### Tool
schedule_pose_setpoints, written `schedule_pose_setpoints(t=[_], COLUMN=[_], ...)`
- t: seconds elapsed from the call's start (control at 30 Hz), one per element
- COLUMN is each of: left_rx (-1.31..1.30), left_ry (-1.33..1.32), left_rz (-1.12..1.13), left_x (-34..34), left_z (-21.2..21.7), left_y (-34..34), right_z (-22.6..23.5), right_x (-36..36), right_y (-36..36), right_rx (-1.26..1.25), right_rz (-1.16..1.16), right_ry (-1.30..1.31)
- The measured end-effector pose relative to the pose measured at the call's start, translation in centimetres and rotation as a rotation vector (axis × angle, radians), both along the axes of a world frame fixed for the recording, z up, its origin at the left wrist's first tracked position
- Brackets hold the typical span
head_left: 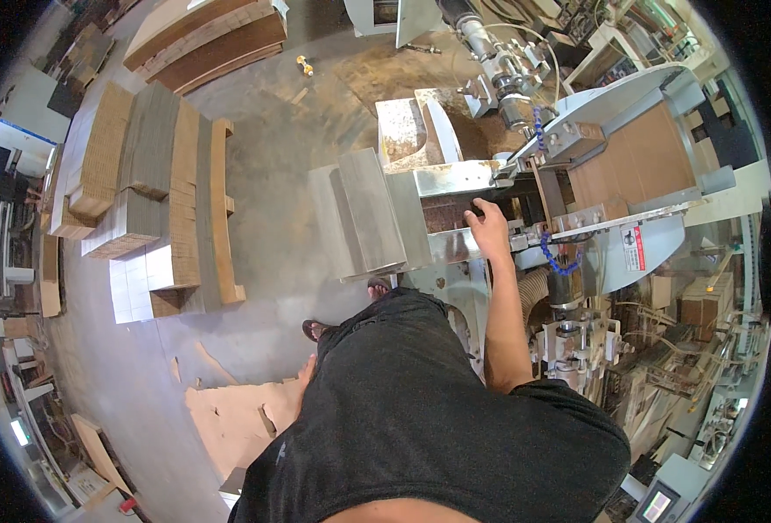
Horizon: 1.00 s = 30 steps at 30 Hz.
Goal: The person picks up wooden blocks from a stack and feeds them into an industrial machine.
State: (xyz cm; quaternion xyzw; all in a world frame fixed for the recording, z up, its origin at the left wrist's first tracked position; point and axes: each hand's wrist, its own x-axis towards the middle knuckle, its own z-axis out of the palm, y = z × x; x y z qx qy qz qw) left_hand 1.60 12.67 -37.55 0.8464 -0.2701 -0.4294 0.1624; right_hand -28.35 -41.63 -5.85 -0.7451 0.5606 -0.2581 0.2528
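My right hand (490, 231) reaches out over the metal channel of a machine, its thumb and fingers apart and slightly bent, with nothing seen in them. Beneath it runs a dark bed between two shiny metal rails, the farther rail (459, 178) and the nearer rail (455, 247). Just left of that channel, grey flat boards (370, 209) lie in a stepped stack at the machine's end. My left hand (308, 370) hangs low beside my thigh, partly covered by my dark clothing. Its fingers are too hidden to read.
Pallet stacks of grey and brown boards (150, 187) stand on the left, with another board stack (215, 39) behind. Right of my hand are a large guard plate (638, 157), blue jointed hoses (560, 257) and a motor unit (577, 340). Torn cardboard (233, 418) lies by my feet.
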Motion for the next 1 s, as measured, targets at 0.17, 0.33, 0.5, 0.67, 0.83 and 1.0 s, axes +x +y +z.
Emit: schedule_pose_setpoints(t=[0.17,0.33,0.5,0.67,0.83,1.0], left_rx=[-0.209,-0.357,-0.146,-0.017,-0.108,-0.055], left_ry=[-0.326,0.152,0.211,0.076,0.189,0.094], left_rz=[-0.123,0.415,0.479,0.301,0.444,0.101], left_x=[0.1,-0.8,-1.0,0.2,1.0,3.3], left_z=[11.0,13.6,14.5,14.0,14.1,11.5], left_y=[-6.7,-8.4,-9.8,-8.6,-7.4,-3.8], right_z=[1.5,3.1,2.5,3.8,0.1,1.8], right_x=[-2.1,-1.4,-3.0,-3.0,-4.0,-2.5], right_y=[-0.5,-1.0,-2.6,-4.7,-6.5,-5.2], right_rx=[0.132,0.044,-0.035,0.021,0.324,0.219], right_rz=[-0.043,-0.108,-0.326,-0.468,-0.474,-0.377], right_ry=[-0.003,-0.011,0.199,0.319,0.557,0.524])
